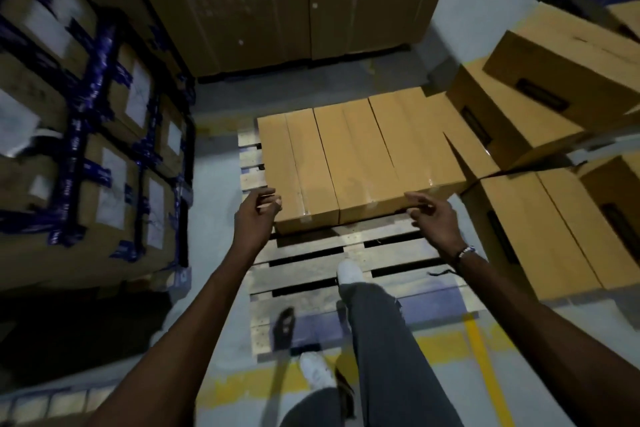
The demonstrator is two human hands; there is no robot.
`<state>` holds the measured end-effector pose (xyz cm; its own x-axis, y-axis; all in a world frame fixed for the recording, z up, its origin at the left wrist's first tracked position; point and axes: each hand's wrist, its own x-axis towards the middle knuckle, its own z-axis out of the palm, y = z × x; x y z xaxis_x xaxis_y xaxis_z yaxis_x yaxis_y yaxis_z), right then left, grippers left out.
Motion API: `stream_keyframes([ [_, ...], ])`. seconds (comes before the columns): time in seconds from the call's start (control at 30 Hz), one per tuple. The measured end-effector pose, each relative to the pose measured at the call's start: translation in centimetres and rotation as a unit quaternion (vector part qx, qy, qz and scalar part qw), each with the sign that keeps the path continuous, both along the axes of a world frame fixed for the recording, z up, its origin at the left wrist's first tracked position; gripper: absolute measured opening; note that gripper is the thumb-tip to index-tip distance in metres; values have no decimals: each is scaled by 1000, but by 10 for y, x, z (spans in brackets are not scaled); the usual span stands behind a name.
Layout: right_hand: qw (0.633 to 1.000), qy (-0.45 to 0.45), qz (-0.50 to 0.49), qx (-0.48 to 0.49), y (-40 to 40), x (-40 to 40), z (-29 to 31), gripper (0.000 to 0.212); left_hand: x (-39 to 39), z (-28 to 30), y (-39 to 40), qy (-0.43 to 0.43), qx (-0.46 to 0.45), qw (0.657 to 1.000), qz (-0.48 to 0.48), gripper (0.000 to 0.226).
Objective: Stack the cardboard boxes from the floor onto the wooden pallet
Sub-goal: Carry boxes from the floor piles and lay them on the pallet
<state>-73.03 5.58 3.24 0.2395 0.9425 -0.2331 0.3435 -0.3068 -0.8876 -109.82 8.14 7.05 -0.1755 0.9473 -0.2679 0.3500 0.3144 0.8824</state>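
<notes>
Head view shows your left hand (258, 210) and right hand (431, 218) loosely spread and holding nothing at the near corners of the cardboard boxes (353, 163) on the wooden pallet (332, 274) at 12 o'clock; with your foot on its slats, you could trip reaching the floor boxes (540, 218) at 3 o'clock.
</notes>
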Motion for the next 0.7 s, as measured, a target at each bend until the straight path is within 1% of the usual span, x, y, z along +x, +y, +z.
stream_keyframes([
  [0.13,1000,-6,-27,6,-64,43,57,34,15,52,-42,-12,9,1000,15,15],
  [0.2,999,5,-51,-3,-97,61,78,32,27,68,-61,-27,3,999,20,13],
  [0.3,997,-9,-73,5,-140,87,100,30,50,87,-84,-44,4,999,13,14],
  [0.37,997,-26,-77,18,-163,106,110,33,71,95,-97,-52,9,999,0,15],
  [0.47,993,-38,-112,21,-193,140,116,35,106,101,-111,-52,18,998,-30,16],
  [0.57,987,-24,-158,20,-222,177,120,33,146,99,-124,-64,15,996,-56,15],
  [0.7,980,-2,-199,31,-273,239,116,32,223,92,-155,-57,21,995,-82,15],
])
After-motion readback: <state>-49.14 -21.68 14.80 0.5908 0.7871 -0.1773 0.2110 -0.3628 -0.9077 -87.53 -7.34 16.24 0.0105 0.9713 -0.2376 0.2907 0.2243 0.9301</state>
